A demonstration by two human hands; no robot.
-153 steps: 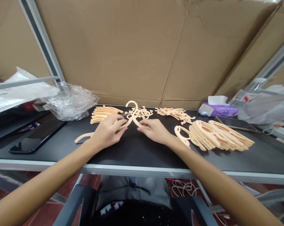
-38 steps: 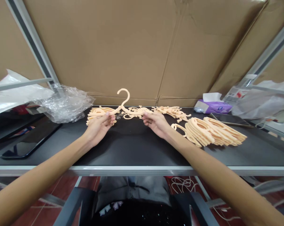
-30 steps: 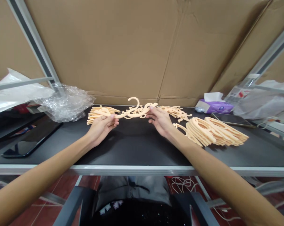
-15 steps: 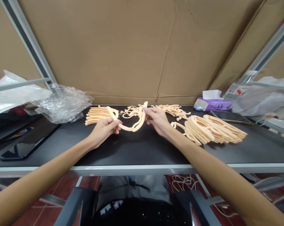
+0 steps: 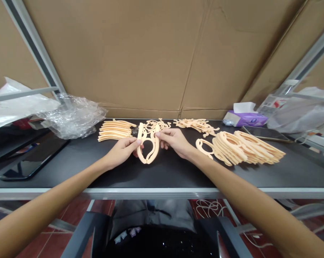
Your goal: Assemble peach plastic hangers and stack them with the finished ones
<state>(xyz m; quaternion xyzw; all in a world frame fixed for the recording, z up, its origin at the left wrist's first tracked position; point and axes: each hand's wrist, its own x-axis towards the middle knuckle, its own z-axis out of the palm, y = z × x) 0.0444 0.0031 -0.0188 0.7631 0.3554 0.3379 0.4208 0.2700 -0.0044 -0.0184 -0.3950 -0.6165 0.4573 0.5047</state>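
A peach-coloured folding clothes hanger [image 5: 156,148] is held up over the black tabletop, its two arms folded into a narrow U with an oval gap between them. My left hand [image 5: 125,149] pinches its left arm between thumb and fingers. On the other side, my right hand [image 5: 175,141] grips the right arm near the top. Behind the left hand lies a row of curved hanger arms [image 5: 115,129]. Small hook-shaped pieces [image 5: 162,125] are heaped just beyond the hanger, and another loose pile of thin pieces [image 5: 196,125] lies behind the right hand.
Folded hangers [image 5: 229,147] lie in an overlapping row at the right. Behind them are a purple tissue pack [image 5: 244,119] and a flat tablet-like device [image 5: 266,133]. Crumpled clear plastic [image 5: 73,116] and a dark phone [image 5: 34,159] occupy the left. Cardboard [image 5: 124,53] walls the back.
The hanger's arms have swung from spread wide to folded close together. Both hands have come nearer each other, and the hanger's curved bottom now points toward me.
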